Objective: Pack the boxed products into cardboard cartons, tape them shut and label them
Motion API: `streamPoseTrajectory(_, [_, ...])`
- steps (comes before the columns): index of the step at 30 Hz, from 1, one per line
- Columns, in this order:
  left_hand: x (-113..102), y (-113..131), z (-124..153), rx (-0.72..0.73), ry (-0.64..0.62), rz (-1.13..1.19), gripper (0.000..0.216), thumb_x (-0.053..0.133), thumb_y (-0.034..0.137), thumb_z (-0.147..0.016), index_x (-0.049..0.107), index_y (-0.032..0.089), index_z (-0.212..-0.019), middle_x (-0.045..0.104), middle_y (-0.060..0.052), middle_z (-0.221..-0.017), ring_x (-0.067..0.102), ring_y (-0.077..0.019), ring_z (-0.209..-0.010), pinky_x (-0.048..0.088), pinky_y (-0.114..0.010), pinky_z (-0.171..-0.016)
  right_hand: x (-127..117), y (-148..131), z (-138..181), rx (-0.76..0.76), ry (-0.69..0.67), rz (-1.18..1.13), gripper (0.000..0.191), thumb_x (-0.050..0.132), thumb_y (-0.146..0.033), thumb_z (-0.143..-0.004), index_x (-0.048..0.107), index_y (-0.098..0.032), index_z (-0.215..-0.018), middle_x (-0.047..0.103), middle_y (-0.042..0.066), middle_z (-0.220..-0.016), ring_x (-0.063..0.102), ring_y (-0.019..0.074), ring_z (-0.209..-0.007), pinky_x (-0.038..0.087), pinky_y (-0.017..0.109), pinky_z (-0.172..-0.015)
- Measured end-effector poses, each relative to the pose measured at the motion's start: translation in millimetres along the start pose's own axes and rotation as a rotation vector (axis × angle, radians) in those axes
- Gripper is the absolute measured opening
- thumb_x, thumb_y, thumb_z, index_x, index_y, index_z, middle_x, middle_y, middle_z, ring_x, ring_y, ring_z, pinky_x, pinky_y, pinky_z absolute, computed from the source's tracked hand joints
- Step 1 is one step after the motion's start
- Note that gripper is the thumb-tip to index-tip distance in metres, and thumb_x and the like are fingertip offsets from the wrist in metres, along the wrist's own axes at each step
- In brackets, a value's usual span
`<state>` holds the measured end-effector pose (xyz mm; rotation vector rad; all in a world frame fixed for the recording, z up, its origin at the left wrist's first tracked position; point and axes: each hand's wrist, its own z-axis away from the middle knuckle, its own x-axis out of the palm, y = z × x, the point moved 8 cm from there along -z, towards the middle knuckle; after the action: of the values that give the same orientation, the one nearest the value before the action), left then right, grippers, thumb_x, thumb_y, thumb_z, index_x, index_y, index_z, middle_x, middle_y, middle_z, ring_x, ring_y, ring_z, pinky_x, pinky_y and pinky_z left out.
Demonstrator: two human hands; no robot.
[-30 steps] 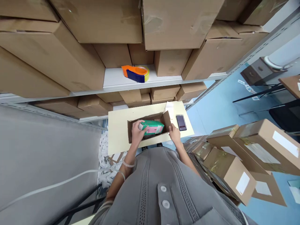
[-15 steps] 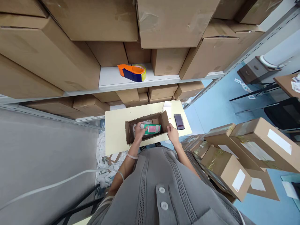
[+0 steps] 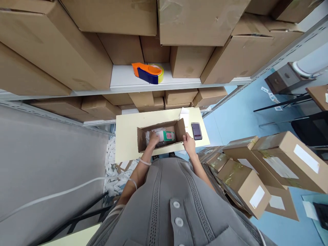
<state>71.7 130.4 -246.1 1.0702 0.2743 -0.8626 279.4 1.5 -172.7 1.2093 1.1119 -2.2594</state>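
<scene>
An open cardboard box (image 3: 141, 145) stands on the pale yellow table. My right hand (image 3: 189, 144) grips its right end, fingers curled over the edge. My left hand (image 3: 153, 139) reaches down inside, near the left end, its fingers curled beside clear and white wrapping (image 3: 148, 136); what they hold is hidden. Just right of these fingers a small green, white and pink carton (image 3: 169, 136) lies in the box. Right of the cardboard box a dark phone (image 3: 196, 131) rests on the table, with a white paper (image 3: 184, 115) behind the box's right corner.
A tape dispenser (image 3: 148, 73) sits on the shelf (image 3: 120, 80) ahead, among large cardboard boxes. Sealed cartons (image 3: 243, 184) with white labels are stacked at my right. Paper scraps (image 3: 111, 171) lie below the table (image 3: 125, 131) at left. A white cable (image 3: 64, 191) crosses the left side.
My left hand has moved off the green and pink carton, which now lies lower in the cardboard box, and reaches deeper at the left end. My right hand stays on the box edge.
</scene>
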Motion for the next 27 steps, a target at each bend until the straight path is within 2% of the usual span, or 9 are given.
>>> streamPoseTrajectory(4, [-1.2, -2.2, 1.3, -0.115, -0.046, -0.114, 0.06, 0.058, 0.021, -0.084, 0.046, 0.002, -0.14, 0.059, -0.03, -0.133, 0.059, -0.0356, -0.125, 0.046, -0.042, -0.1, 1.0, 0.8, -0.1, -0.004, 0.0, -0.001, 0.03, 0.034, -0.031, -0.101, 0.058, -0.021, -0.115, 0.068, 0.003, -0.076, 0.064, 0.0193, -0.07, 0.039, 0.025, -0.066])
streamPoseTrajectory(7, [-13.7, -7.8, 4.6, -0.153, -0.049, -0.183, 0.063, 0.061, 0.023, -0.081, 0.047, 0.0, -0.139, 0.058, -0.035, -0.131, 0.059, -0.0416, -0.123, 0.047, -0.049, -0.097, 0.8, 1.2, -0.2, -0.009, -0.001, -0.002, 0.029, 0.034, -0.031, -0.1, 0.058, -0.021, -0.113, 0.067, 0.003, -0.076, 0.064, 0.0192, -0.07, 0.038, 0.024, -0.065])
streamPoseTrajectory(9, [-23.3, -12.8, 5.1, -0.161, -0.063, -0.217, 0.055, 0.06, 0.022, -0.08, 0.054, 0.001, -0.131, 0.06, -0.035, -0.126, 0.061, -0.0432, -0.12, 0.049, -0.05, -0.093, 0.6, 1.3, -0.2, -0.013, -0.003, -0.001, 0.029, 0.034, -0.031, -0.1, 0.059, -0.021, -0.113, 0.067, 0.003, -0.076, 0.064, 0.0193, -0.07, 0.038, 0.024, -0.064])
streamPoseTrajectory(12, [-31.6, -16.2, 4.0, -0.134, -0.118, -0.237, 0.036, 0.056, 0.017, -0.082, 0.066, 0.007, -0.115, 0.07, -0.028, -0.111, 0.067, -0.0376, -0.112, 0.051, -0.043, -0.09, 0.6, 1.1, -0.3, -0.021, -0.004, 0.0, 0.031, 0.033, -0.032, -0.1, 0.059, -0.021, -0.114, 0.067, 0.004, -0.076, 0.064, 0.0195, -0.069, 0.038, 0.025, -0.064])
streamPoseTrajectory(16, [-35.9, -11.0, 9.9, -0.041, -0.137, -0.219, 0.034, 0.052, 0.016, -0.085, 0.067, 0.011, -0.115, 0.073, -0.022, -0.108, 0.067, -0.0321, -0.111, 0.051, -0.038, -0.093, 0.6, 0.1, -0.5, -0.029, 0.003, 0.003, 0.031, 0.034, -0.031, -0.1, 0.059, -0.021, -0.116, 0.068, 0.004, -0.076, 0.064, 0.0194, -0.069, 0.037, 0.025, -0.064])
streamPoseTrajectory(19, [-43.2, -4.9, 25.3, 0.055, -0.098, -0.186, 0.046, 0.048, 0.017, -0.089, 0.057, 0.011, -0.133, 0.066, -0.021, -0.127, 0.059, -0.0301, -0.126, 0.046, -0.039, -0.103, 1.0, -0.9, -0.5, -0.039, 0.001, 0.026, 0.032, 0.034, -0.032, -0.101, 0.06, -0.021, -0.116, 0.068, 0.004, -0.076, 0.064, 0.0188, -0.07, 0.037, 0.024, -0.064])
streamPoseTrajectory(23, [-72.3, 12.2, 55.3, 0.351, 0.07, -0.082, 0.052, 0.042, 0.023, -0.095, 0.044, 0.014, -0.146, 0.046, -0.016, -0.152, 0.045, -0.0247, -0.141, 0.035, -0.04, -0.117, 0.4, -2.3, 0.6, -0.044, -0.004, 0.105, 0.035, 0.033, -0.032, -0.102, 0.059, -0.02, -0.122, 0.071, 0.006, -0.081, 0.065, 0.0204, -0.076, 0.036, 0.025, -0.065])
streamPoseTrajectory(25, [-90.8, 16.2, 67.8, 0.449, 0.171, -0.094, 0.05, 0.04, 0.024, -0.096, 0.046, 0.016, -0.145, 0.043, -0.013, -0.155, 0.04, -0.024, -0.144, 0.032, -0.042, -0.12, -1.1, -4.4, 2.1, -0.05, 0.003, 0.136, 0.036, 0.034, -0.032, -0.102, 0.057, -0.02, -0.128, 0.073, 0.008, -0.089, 0.067, 0.0221, -0.082, 0.037, 0.026, -0.067])
streamPoseTrajectory(27, [-106.2, 17.2, 74.1, 0.484, 0.256, -0.184, 0.047, 0.042, 0.022, -0.094, 0.051, 0.017, -0.14, 0.041, -0.012, -0.156, 0.031, -0.0259, -0.149, 0.021, -0.047, -0.124, -2.3, -8.1, 4.1, -0.063, 0.003, 0.143, 0.038, 0.036, -0.033, -0.102, 0.054, -0.021, -0.133, 0.073, 0.009, -0.097, 0.068, 0.023, -0.089, 0.039, 0.027, -0.07])
